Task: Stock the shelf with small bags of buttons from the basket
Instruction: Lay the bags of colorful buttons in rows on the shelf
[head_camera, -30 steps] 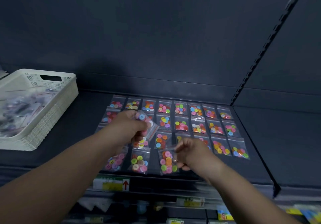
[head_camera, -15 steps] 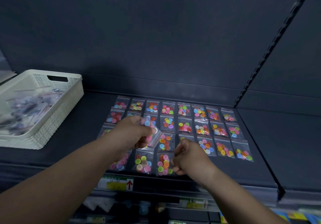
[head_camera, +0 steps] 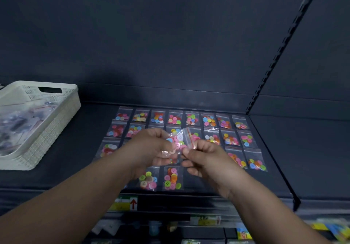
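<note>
I have one bag (head_camera: 177, 143) pinched between both hands above the shelf (head_camera: 79, 166): left hand (head_camera: 151, 149) closed on its lower end, right hand (head_camera: 200, 156) fingers (head_camera: 186, 151) shut on the red-striped top. If I pull unevenly the zip could pop and spill buttons over the laid rows (head_camera: 208, 122). Free room sits front row, right of the last bag (head_camera: 172, 178); the shelf lip is close there. The basket (head_camera: 56, 115) stands well left.

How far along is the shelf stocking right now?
Mostly underway: rows of button bags already lie flat on the shelf. Left hand and right hand hold one bag above them. More bags remain in the basket.
</note>
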The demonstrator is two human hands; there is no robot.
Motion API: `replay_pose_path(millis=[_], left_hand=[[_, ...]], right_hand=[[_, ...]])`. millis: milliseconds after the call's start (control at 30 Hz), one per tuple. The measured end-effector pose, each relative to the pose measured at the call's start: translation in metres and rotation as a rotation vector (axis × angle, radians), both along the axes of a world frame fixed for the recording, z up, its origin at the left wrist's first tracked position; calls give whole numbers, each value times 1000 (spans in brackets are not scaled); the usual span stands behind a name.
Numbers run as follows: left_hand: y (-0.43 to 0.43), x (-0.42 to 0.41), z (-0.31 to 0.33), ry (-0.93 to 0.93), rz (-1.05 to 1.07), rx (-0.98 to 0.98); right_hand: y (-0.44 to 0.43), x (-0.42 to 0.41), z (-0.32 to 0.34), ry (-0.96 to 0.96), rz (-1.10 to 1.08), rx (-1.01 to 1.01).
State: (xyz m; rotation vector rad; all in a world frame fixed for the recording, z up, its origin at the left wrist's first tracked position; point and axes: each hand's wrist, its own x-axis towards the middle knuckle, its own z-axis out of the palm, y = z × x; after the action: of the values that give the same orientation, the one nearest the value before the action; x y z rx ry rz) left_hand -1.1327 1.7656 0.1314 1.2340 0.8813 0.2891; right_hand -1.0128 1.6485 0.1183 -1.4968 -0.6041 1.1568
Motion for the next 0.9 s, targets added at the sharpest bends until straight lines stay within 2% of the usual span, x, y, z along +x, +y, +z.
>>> replay_pose_path(millis=[200, 367, 533, 700, 900], left_hand=[[-16, 9, -5, 197, -247, 192], [-19, 7, -14, 349, -312, 524], [-19, -4, -30, 474, -473, 801], [-23, -6, -35, 481, -515, 896], [-25, -6, -37, 450, -511, 896]], right_hand=[[-7, 17, -3, 69, -152, 19], [-19, 34, -11, -276, -102, -164], [-24, 35, -26, -452, -12, -349], [-19, 30, -30, -521, -5, -393], [-18, 31, -31, -452, -59, -411]])
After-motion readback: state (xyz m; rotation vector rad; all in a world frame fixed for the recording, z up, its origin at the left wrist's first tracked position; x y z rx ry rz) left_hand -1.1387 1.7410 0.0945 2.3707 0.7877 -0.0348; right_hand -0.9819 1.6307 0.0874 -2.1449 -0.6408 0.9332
